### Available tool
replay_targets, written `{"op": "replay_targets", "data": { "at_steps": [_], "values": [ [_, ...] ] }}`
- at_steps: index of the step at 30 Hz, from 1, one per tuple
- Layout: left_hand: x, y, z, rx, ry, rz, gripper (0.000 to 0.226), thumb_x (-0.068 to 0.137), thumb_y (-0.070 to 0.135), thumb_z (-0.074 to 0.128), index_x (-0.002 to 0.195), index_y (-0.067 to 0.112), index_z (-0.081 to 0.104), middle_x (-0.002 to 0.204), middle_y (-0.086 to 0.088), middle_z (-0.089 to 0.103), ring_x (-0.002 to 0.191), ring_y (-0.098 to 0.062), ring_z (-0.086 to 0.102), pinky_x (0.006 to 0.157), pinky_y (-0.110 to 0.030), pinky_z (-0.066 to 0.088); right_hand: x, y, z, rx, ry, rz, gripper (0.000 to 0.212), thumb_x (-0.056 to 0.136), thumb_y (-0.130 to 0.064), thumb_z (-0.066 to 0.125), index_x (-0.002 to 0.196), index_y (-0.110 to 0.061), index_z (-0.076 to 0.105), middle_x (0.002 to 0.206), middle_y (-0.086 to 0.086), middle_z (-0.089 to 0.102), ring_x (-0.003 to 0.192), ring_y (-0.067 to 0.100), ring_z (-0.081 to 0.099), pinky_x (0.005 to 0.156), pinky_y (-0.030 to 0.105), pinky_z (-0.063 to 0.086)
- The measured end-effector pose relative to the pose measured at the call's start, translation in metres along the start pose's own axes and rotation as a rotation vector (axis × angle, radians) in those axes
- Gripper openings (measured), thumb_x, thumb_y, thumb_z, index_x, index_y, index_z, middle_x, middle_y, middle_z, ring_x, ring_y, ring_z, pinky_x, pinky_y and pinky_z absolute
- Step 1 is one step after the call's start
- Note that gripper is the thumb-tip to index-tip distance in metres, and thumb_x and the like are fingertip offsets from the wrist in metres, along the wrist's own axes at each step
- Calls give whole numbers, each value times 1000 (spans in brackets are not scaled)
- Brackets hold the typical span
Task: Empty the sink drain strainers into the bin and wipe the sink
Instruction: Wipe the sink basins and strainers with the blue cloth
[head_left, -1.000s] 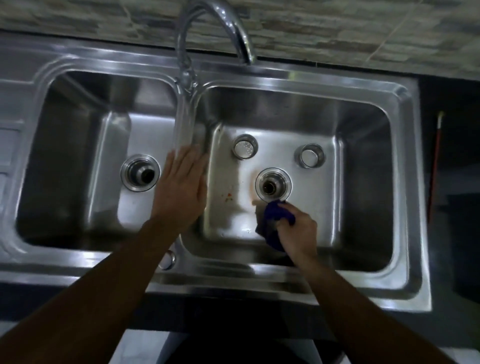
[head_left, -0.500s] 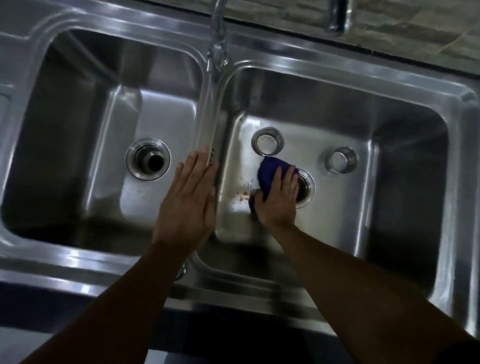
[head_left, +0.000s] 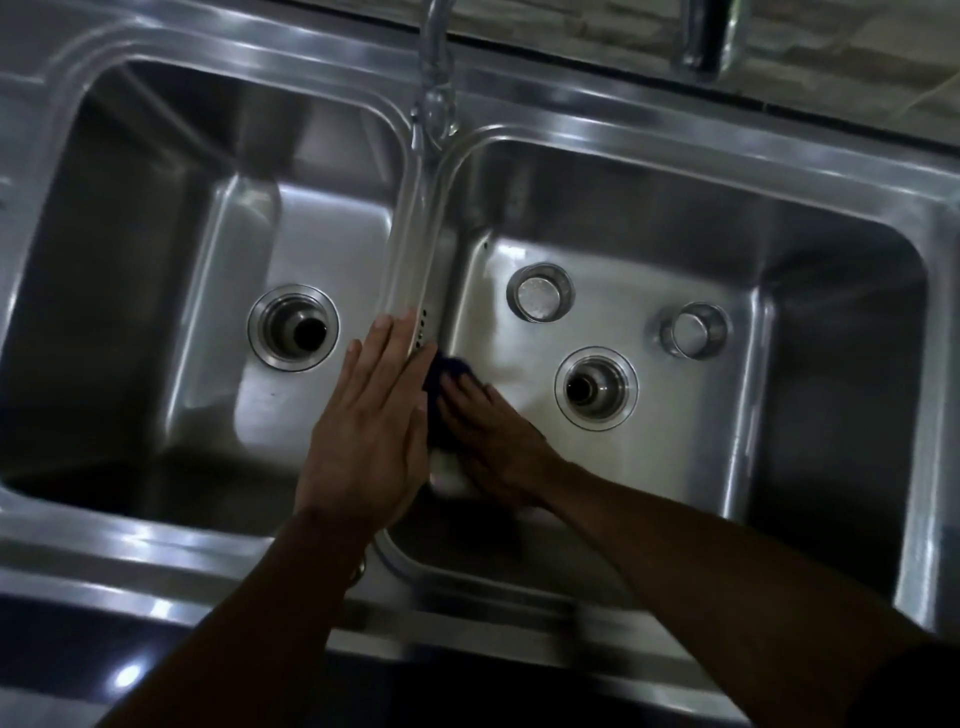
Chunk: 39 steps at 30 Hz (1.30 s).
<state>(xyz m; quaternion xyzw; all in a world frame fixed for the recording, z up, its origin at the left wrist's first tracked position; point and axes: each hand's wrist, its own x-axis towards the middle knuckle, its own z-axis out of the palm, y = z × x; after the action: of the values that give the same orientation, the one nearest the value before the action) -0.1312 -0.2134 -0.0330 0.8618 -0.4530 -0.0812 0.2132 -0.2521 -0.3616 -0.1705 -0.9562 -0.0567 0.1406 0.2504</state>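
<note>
A steel double sink (head_left: 675, 171) fills the view. My left hand (head_left: 371, 431) lies flat, fingers spread, on the divider between the two basins. My right hand (head_left: 493, 441) presses a dark blue cloth (head_left: 441, 379) onto the floor of the right basin, at its left side against the divider. Two round metal drain strainers stand loose on that floor, one (head_left: 540, 292) behind the hand, the other (head_left: 693, 330) further right. The right drain hole (head_left: 596, 387) and the left drain hole (head_left: 293, 327) are both uncovered.
The tap's neck (head_left: 434, 67) rises from the back rim over the divider. A tiled wall (head_left: 831, 67) runs behind the sink. A dark counter front (head_left: 130, 670) lies below the near rim.
My right hand has slid the blue cloth leftward from the right drain to the basin's left side by the divider. The orange specks there no longer show. The view has moved closer.
</note>
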Motion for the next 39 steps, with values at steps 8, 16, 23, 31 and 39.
{"op": "replay_targets", "data": {
  "at_steps": [8, 16, 23, 31, 39],
  "values": [
    [0, 11, -9, 46, -27, -25, 52, 103, 17, 40, 152, 1, 37, 164, -19, 25, 154, -36, 19, 124, -56, 20, -172, 71, -25, 144, -290, -57, 61, 87, -3, 55, 146, -16, 46, 160, 9, 34, 154, 27, 12, 126, 53, 9],
    [0, 13, -8, 67, -11, -17, 55, 101, 12, 44, 153, -1, 34, 163, -21, 25, 154, -37, 19, 124, -57, 20, -173, 90, -27, -182, -395, -246, 59, 104, -41, 30, 160, -25, 19, 169, 0, 1, 156, 30, 0, 122, 58, 19],
    [-2, 7, -2, 65, 9, -23, 54, 104, 17, 33, 156, 6, 31, 167, -12, 21, 157, -27, 13, 126, -53, 16, -31, 5, 8, -214, -58, -120, 65, 104, -49, 37, 160, -23, 18, 169, 5, 11, 156, 26, 8, 123, 51, 17],
    [-3, 4, 0, 57, 13, -11, 52, 105, 20, 33, 155, 5, 33, 166, -14, 22, 157, -29, 14, 127, -53, 14, -36, 36, -9, -173, 121, 265, 64, 105, -41, 38, 158, -9, 24, 166, 14, 17, 154, 34, 16, 124, 52, 16],
    [-1, 8, -6, 29, -6, -26, 52, 103, 16, 37, 153, 1, 36, 164, -18, 24, 155, -35, 17, 124, -57, 18, -206, 92, -9, -324, -151, 325, 65, 103, -48, 27, 155, -9, 26, 161, 20, 25, 145, 44, 35, 114, 59, 30]
  ]
}}
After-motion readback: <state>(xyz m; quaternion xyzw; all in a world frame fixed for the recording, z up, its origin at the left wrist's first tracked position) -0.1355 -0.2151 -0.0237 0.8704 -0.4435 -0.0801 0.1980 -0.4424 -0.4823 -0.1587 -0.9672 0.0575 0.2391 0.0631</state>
